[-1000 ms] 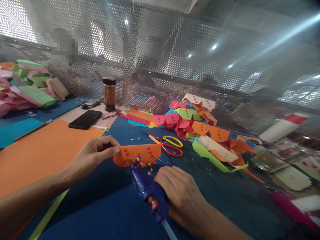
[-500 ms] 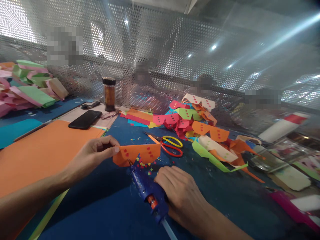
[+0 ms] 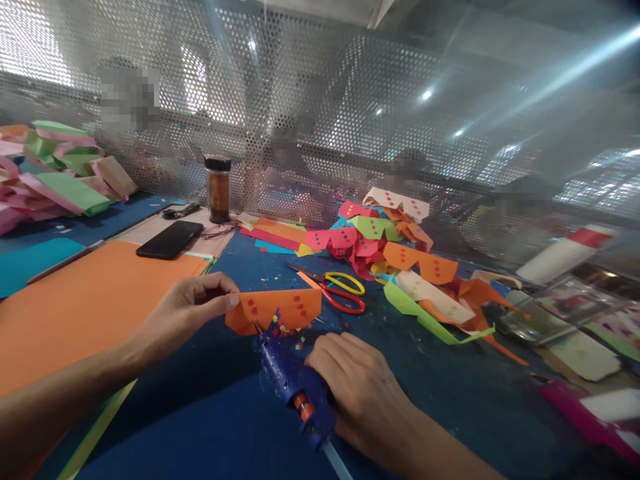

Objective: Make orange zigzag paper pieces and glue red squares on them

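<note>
An orange paper mask (image 3: 287, 308) with small red squares stuck on it hangs just over the blue table, pinched at its left end between the thumb and fingers of my left hand (image 3: 203, 300). My right hand (image 3: 357, 387) is closed around the handle of a blue hot glue gun (image 3: 290, 373), a clear glue stick (image 3: 337, 461) poking out of its back. The gun's nozzle meets the mask's lower left edge; whether it touches, I cannot tell. Tiny coloured paper squares (image 3: 285, 327) lie behind and below the mask. Scissors (image 3: 345, 290) with yellow and red handles rest beyond it.
Paper masks (image 3: 420, 261) pile up at the back right. Orange sheets (image 3: 90, 293), a phone (image 3: 171, 239) and a black-lidded jar (image 3: 219, 190) occupy the left. A pink glue gun (image 3: 575, 413) lies far right. A perforated metal screen (image 3: 320, 87) borders the back.
The glue gun's nozzle has shifted slightly left along the mask's lower edge, my right hand moving with it. My left hand and the mask have stayed nearly still.
</note>
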Action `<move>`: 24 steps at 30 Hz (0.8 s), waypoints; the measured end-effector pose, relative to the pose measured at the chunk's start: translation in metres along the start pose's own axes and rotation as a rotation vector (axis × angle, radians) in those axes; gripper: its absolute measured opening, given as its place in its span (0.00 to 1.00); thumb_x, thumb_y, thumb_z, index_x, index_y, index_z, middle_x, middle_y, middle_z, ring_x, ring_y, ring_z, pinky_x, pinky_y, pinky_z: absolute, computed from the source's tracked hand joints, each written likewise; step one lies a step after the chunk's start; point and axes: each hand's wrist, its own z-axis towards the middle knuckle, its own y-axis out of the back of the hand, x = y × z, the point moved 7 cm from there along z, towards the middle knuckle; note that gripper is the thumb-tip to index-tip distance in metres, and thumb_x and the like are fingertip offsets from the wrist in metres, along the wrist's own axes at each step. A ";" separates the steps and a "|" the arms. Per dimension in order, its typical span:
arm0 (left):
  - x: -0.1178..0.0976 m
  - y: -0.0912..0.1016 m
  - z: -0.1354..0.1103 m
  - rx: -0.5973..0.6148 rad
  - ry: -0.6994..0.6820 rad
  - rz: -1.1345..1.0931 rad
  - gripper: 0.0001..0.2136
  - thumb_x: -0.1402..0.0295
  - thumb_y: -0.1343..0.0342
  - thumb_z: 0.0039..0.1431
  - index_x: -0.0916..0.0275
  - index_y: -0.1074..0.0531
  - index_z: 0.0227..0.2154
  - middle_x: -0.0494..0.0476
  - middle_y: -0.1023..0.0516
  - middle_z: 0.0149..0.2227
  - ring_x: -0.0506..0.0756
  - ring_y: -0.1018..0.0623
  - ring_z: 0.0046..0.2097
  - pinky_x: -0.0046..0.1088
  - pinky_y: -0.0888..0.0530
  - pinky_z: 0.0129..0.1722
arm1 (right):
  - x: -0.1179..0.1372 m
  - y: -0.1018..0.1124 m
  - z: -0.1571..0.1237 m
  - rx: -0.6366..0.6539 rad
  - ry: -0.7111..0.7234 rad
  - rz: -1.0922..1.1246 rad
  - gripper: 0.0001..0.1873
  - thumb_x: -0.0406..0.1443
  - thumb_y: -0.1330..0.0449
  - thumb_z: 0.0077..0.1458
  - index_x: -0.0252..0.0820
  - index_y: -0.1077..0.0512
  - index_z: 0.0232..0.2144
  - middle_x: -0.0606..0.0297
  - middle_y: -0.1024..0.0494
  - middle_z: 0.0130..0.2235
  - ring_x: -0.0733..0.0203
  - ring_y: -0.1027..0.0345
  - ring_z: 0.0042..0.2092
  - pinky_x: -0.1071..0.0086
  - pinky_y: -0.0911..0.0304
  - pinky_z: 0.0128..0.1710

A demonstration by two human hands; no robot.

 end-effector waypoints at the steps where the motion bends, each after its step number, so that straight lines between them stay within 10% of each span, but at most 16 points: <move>1: 0.000 0.000 0.000 -0.002 -0.001 0.001 0.10 0.59 0.41 0.57 0.59 0.27 0.26 0.48 0.27 0.27 0.53 0.29 0.32 0.30 0.35 0.35 | 0.001 0.001 0.001 -0.003 0.005 0.016 0.09 0.36 0.47 0.65 0.42 0.35 0.30 0.64 0.28 0.30 0.59 0.40 0.31 0.64 0.50 0.30; 24: 0.025 0.018 0.003 -0.224 0.169 -0.340 0.10 0.62 0.32 0.50 0.62 0.23 0.27 0.51 0.23 0.28 0.52 0.24 0.33 0.24 0.29 0.32 | -0.022 0.023 0.002 -0.248 -0.290 0.311 0.13 0.43 0.43 0.64 0.44 0.33 0.30 0.68 0.28 0.28 0.64 0.32 0.28 0.71 0.40 0.25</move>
